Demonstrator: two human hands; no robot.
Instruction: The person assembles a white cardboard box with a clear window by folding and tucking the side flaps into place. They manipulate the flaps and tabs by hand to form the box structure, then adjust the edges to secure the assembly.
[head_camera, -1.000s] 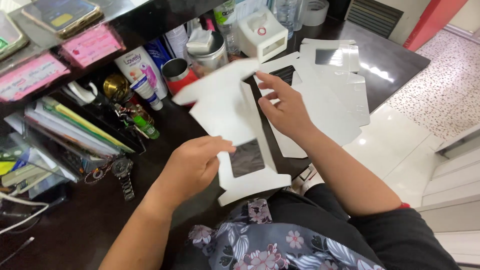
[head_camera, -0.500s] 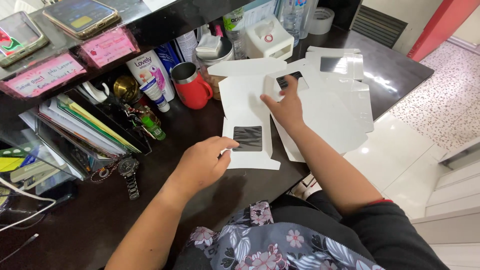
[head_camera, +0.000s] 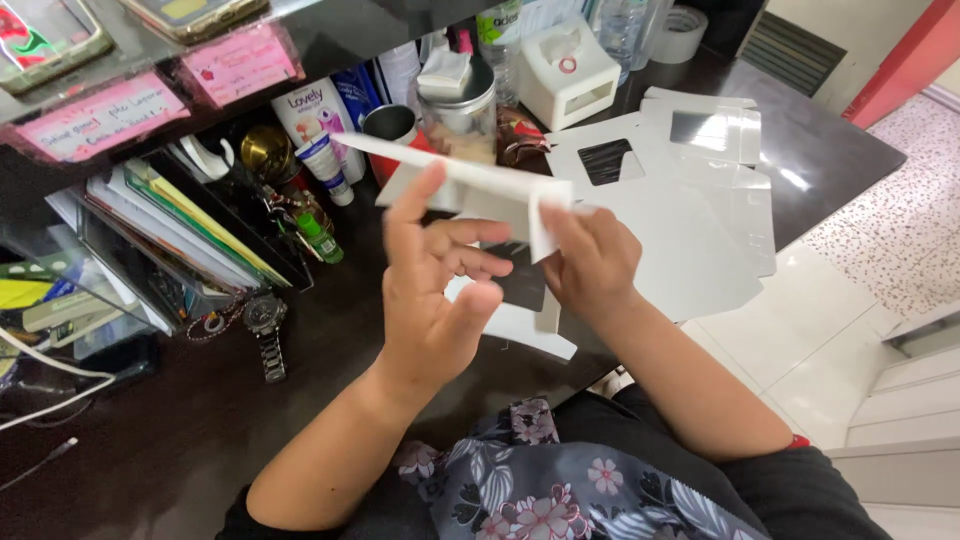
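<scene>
A person holds a flat white cardboard box blank (head_camera: 470, 185) lifted above a dark glossy surface (head_camera: 180, 440), its long axis slanting from upper left, by a red mug (head_camera: 385, 135), down to the right. The right hand (head_camera: 590, 260) pinches a folded flap at the blank's right end; the left hand (head_camera: 435, 290) is released, fingers spread, touching the card's underside near its middle. Just right of the mug lies a stack of matching blanks (head_camera: 690, 210) with dark clear-film windows, smooth and matte.
</scene>
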